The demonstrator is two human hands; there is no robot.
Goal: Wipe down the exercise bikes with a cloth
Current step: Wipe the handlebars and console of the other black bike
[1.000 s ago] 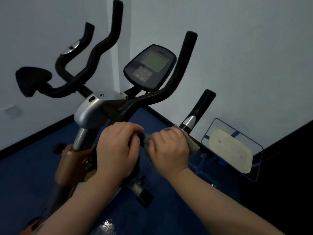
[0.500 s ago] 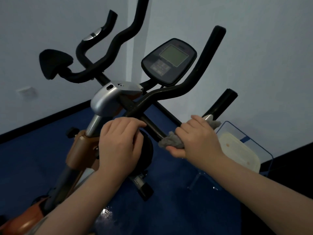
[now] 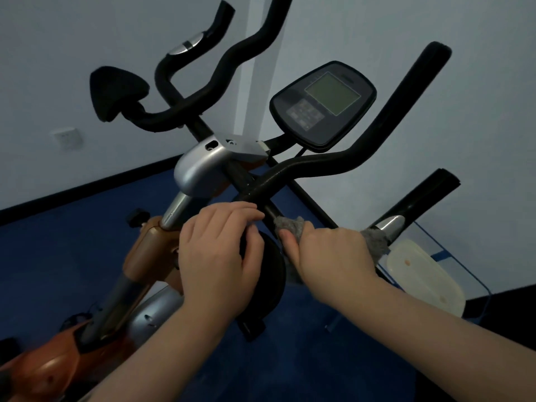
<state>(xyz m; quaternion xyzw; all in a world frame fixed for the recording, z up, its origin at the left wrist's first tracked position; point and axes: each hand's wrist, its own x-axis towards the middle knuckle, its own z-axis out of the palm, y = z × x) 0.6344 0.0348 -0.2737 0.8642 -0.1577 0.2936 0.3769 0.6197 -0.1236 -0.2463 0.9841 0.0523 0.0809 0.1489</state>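
An exercise bike (image 3: pixel 200 169) with black handlebars (image 3: pixel 374 140), a silver stem cover and an orange frame fills the view. Its console (image 3: pixel 322 105) with a grey screen sits at centre right. My right hand (image 3: pixel 330 253) grips a grey cloth (image 3: pixel 290 224) wrapped round the lower right handlebar, just below its chrome sensor (image 3: pixel 388 223); cloth ends stick out on both sides of the fist. My left hand (image 3: pixel 220 250) curls over a black round part of the bike near the handlebar centre, close beside the right hand.
A clear plastic container (image 3: pixel 426 274) with a white lid lies on the blue floor at the right, against the wall. White walls stand close behind the bike. A wall socket (image 3: pixel 66 137) is at the left. A black pad (image 3: pixel 116 91) ends the left handlebar.
The view has shifted so the bike sits more to the right. My right hand with the cloth slid outward along the right handlebar, then stayed near the chrome sensor. My left hand stayed on the bike.
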